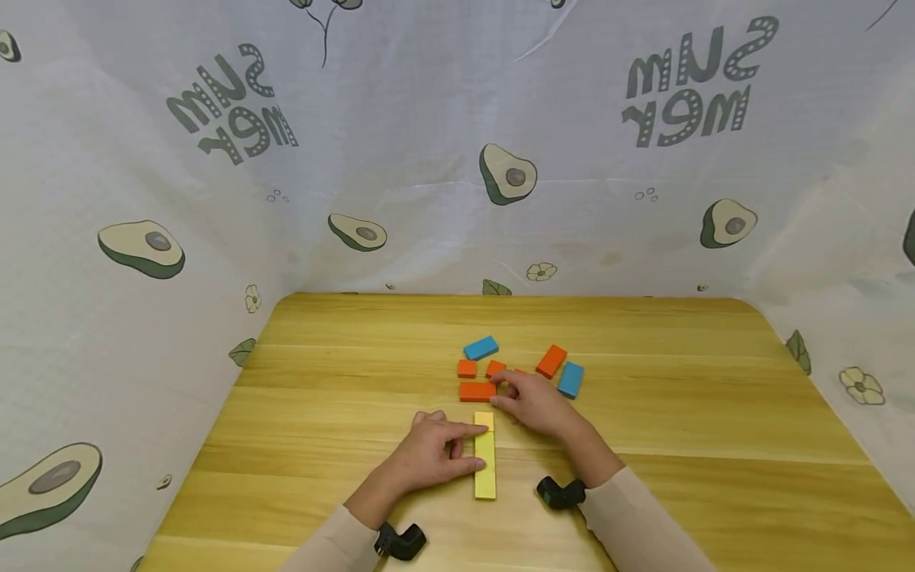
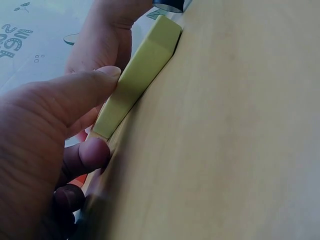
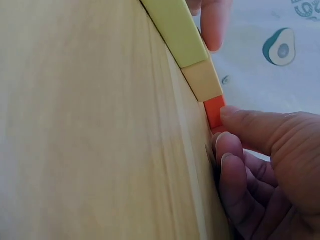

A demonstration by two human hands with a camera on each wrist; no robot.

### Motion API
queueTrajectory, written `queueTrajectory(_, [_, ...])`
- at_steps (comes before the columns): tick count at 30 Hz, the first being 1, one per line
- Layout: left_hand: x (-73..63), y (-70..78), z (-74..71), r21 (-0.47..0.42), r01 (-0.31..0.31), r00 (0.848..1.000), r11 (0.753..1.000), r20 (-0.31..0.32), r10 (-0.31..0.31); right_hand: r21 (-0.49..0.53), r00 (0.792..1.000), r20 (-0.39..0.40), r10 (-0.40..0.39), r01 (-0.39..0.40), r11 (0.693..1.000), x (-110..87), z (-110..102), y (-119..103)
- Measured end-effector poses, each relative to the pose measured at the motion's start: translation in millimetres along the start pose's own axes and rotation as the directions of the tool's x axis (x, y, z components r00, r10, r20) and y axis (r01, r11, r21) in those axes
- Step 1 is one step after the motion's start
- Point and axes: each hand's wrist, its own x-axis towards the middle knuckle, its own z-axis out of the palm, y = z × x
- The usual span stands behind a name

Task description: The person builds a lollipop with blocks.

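Note:
A long yellow block (image 1: 485, 486) lies lengthwise on the table, with a small light-orange block (image 1: 484, 419) against its far end. My left hand (image 1: 429, 453) rests on this row from the left, thumb on the yellow block and straight index finger near the joint. Just beyond lies a red-orange rectangular block (image 1: 475, 392), set crosswise. My right hand (image 1: 539, 403) pinches its right end between thumb and index finger. In the right wrist view, that thumb (image 3: 250, 125) touches the red-orange block (image 3: 214, 111), while the other fingers are curled below. The right hand partly covers another red-orange piece (image 1: 522, 371).
Two small red-orange blocks (image 1: 467, 369) sit behind the crosswise one. A blue block (image 1: 481, 348) lies farther back. Right of them are a tilted red-orange block (image 1: 551, 361) and another blue block (image 1: 571, 380). Avocado-printed cloth (image 1: 429, 159) encloses the wooden table (image 1: 322, 413).

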Motion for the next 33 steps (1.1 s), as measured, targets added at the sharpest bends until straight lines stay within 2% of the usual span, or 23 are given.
queueTrajectory(10, [-1.5,1.1,0.3,0.006,-0.012,1.000,1.000,-0.013,0.012,-0.014,0.999,0.002,-0.049,0.049,0.999,-6.8,-1.6,1.2])
queueTrajectory(18, [-2.7,2.0,0.3,-0.012,0.003,1.000,1.000,-0.014,-0.003,-0.003,0.998,0.061,-0.027,0.027,1.000,-13.2,-7.2,3.6])
queueTrajectory(24, [-2.1,1.5,1.0,-0.008,-0.001,1.000,1.000,-0.019,0.001,-0.053,0.998,0.045,-0.048,0.050,0.997,-13.2,-8.1,4.5])
queueTrajectory(33, [-1.5,0.2,0.9,-0.020,0.003,1.000,1.000,-0.013,-0.004,-0.068,0.996,0.054,-0.067,0.071,0.995,-12.9,-9.4,5.3])
